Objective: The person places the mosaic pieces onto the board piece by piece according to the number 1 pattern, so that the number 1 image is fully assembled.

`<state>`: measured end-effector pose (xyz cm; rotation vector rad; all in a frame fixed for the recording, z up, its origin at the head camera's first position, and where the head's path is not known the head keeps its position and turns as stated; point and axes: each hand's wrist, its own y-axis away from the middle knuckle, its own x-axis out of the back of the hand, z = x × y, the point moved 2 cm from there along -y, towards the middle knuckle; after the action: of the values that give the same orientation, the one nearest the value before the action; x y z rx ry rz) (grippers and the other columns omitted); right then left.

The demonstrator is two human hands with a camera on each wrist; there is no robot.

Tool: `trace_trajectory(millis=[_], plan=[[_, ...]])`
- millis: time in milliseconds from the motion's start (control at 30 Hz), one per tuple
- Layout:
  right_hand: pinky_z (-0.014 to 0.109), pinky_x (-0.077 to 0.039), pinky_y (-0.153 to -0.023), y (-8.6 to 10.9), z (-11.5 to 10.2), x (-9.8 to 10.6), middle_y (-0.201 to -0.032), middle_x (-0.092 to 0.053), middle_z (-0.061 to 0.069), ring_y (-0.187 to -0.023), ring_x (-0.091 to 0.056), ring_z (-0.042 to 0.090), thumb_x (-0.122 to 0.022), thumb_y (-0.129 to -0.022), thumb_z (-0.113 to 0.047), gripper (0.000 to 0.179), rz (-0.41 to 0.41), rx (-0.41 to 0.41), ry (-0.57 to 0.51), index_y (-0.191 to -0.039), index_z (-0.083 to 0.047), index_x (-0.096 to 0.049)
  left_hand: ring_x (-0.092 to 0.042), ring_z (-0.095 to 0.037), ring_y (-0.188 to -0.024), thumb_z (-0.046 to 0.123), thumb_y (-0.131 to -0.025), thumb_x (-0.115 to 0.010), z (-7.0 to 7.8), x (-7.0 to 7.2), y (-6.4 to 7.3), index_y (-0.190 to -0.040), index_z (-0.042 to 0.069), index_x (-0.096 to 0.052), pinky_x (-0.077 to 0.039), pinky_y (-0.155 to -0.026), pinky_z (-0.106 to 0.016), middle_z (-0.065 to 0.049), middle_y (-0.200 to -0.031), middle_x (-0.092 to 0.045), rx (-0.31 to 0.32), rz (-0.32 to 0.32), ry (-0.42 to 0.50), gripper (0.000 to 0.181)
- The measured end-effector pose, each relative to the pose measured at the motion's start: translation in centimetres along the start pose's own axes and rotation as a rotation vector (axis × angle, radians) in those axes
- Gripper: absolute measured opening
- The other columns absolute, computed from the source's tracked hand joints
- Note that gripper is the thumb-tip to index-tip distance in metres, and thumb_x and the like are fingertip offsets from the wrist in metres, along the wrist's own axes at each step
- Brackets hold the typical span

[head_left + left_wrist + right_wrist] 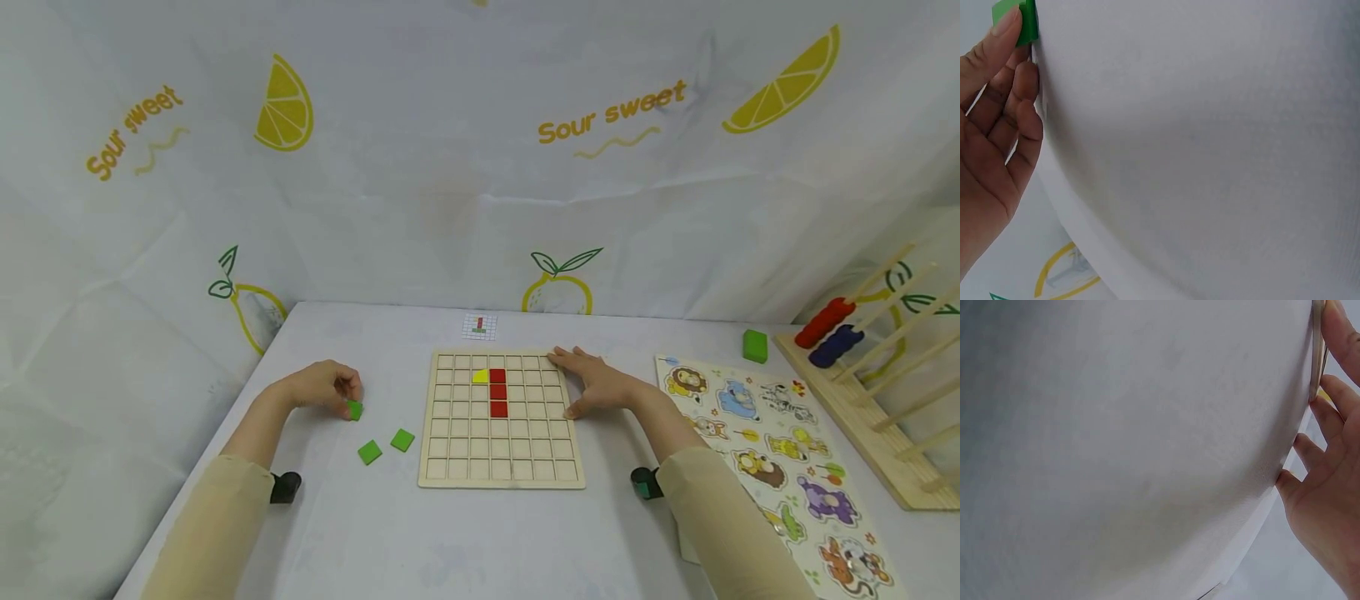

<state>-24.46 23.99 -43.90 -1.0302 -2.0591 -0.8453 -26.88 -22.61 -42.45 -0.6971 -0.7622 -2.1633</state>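
My left hand (327,388), left of the board, pinches a small green square tile (355,410). In the left wrist view the thumb lies across that tile (1027,28), and the other fingers are bent behind it. Two more green tiles (370,452) lie flat nearby on the table. A wooden grid board (459,428) sits in the middle with a column of three red tiles (498,392) and a yellow piece (481,377) beside the top one. My right hand (596,385) rests at the board's right edge, fingers spread, thumb lower along the side.
Behind the board lies a small pattern card (479,326). To the right are an animal picture board (795,479), partly under the right forearm, and a green block (755,346). A wooden rack (862,417) with upright rods carries red beads (825,322) and blue beads (836,346).
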Motion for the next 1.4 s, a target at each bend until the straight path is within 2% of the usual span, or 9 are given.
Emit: trace_trajectory(millis=[233,467,600,733,1000,1167,1400], plan=[[0.071,-0.002,-0.118,0.1,-0.1,0.1,-0.166,-0.016,0.019,-0.153,-0.002,0.048,-0.08,-0.072,-0.022,0.101,0.003,0.0,0.004,-0.156,-0.007,-0.026,-0.052,-0.013,-0.07,0.008,-0.076,-0.078,0.8,0.0,-0.4,-0.085,0.005,-0.066,-0.043,-0.07,-0.027,0.002,-0.072,-0.062,0.041,0.036,-0.037,0.015],[0.072,-0.002,-0.117,0.1,-0.4,0.2,-0.165,-0.016,0.021,-0.152,-0.003,0.05,-0.08,-0.071,-0.023,0.101,0.002,0.017,0.003,-0.155,-0.005,-0.027,-0.053,-0.013,-0.073,0.01,-0.079,-0.077,2.1,-0.4,-1.0,-0.093,0.005,-0.066,-0.044,-0.07,-0.026,0.002,-0.073,-0.059,0.032,0.065,0.019,0.018],[0.071,-0.002,-0.118,0.1,-0.4,0.2,-0.165,-0.016,0.019,-0.152,-0.002,0.048,-0.079,-0.072,-0.021,0.1,0.001,0.009,0.0,-0.155,-0.007,-0.027,-0.052,-0.014,-0.072,0.011,-0.081,-0.075,3.2,-0.9,-1.6,-0.098,0.007,-0.069,-0.042,-0.067,-0.026,0.002,-0.072,-0.056,0.013,0.059,0.038,0.019],[0.071,-0.002,-0.118,0.1,-0.4,0.1,-0.165,-0.016,0.02,-0.152,-0.002,0.049,-0.08,-0.072,-0.021,0.099,0.003,0.004,-0.001,-0.155,-0.007,-0.028,-0.051,-0.014,-0.072,0.012,-0.082,-0.075,4.2,-1.5,-2.3,-0.096,0.007,-0.069,-0.042,-0.067,-0.027,0.002,-0.072,-0.057,-0.016,0.06,0.041,0.015],[0.072,-0.001,-0.117,0.1,-0.3,0.1,-0.165,-0.016,0.02,-0.152,-0.002,0.049,-0.08,-0.071,-0.021,0.101,0.004,0.012,0.0,-0.155,-0.007,-0.028,-0.057,-0.014,-0.074,0.01,-0.085,-0.07,6.5,-2.7,-2.9,-0.092,0.008,-0.069,-0.047,-0.072,-0.029,0.0,-0.078,-0.066,-0.051,0.05,0.048,0.007],[0.071,-0.001,-0.117,0.0,-0.3,0.1,-0.165,-0.015,0.02,-0.152,-0.002,0.049,-0.08,-0.071,-0.021,0.1,-0.001,0.01,0.001,-0.156,-0.008,-0.027,-0.061,-0.012,-0.078,0.01,-0.088,-0.068,7.5,-3.5,-3.5,-0.094,0.008,-0.069,-0.048,-0.076,-0.028,-0.002,-0.085,-0.071,-0.064,0.048,0.042,0.006],[0.072,-0.003,-0.117,0.1,-0.5,0.2,-0.165,-0.016,0.019,-0.152,-0.002,0.048,-0.082,-0.072,-0.022,0.102,0.0,-0.003,-0.004,-0.156,-0.007,-0.026,-0.061,-0.01,-0.079,0.01,-0.088,-0.069,8.6,-4.6,-4.7,-0.094,0.008,-0.069,-0.049,-0.077,-0.026,-0.002,-0.088,-0.07,-0.093,0.06,0.047,0.006]])
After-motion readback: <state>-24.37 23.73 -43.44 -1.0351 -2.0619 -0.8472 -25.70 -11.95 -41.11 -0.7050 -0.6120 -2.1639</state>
